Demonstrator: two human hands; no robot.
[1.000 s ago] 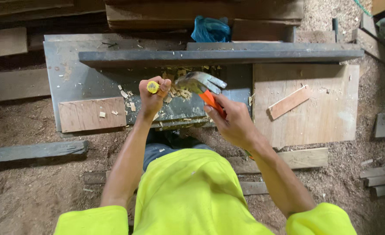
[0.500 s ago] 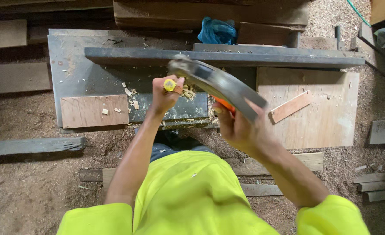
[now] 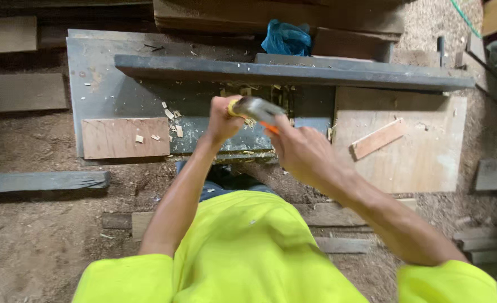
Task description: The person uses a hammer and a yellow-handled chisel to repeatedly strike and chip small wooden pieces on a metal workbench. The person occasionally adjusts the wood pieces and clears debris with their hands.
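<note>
My left hand point(image 3: 221, 119) is closed around a yellow-handled tool point(image 3: 232, 106), probably a chisel, held upright over the grey metal machine table point(image 3: 108, 90). My right hand point(image 3: 300, 148) grips the orange handle of a hammer point(image 3: 258, 109), whose blurred metal head sits right at the top of the yellow handle. Wood chips point(image 3: 172, 115) lie scattered on the table around the spot under my hands. What the tool's tip touches is hidden by my hands.
A dark metal fence bar point(image 3: 293, 73) runs across the table. A small wooden board point(image 3: 126, 138) lies at the left, a plywood panel point(image 3: 405, 151) with a wood strip point(image 3: 378, 138) at the right. A blue plastic bag point(image 3: 286, 38) sits behind. Planks lie on the sawdust floor.
The hammer was raised and swinging half a second ago; now its head has come down onto the top of the yellow-handled tool. My left hand has stayed in place.
</note>
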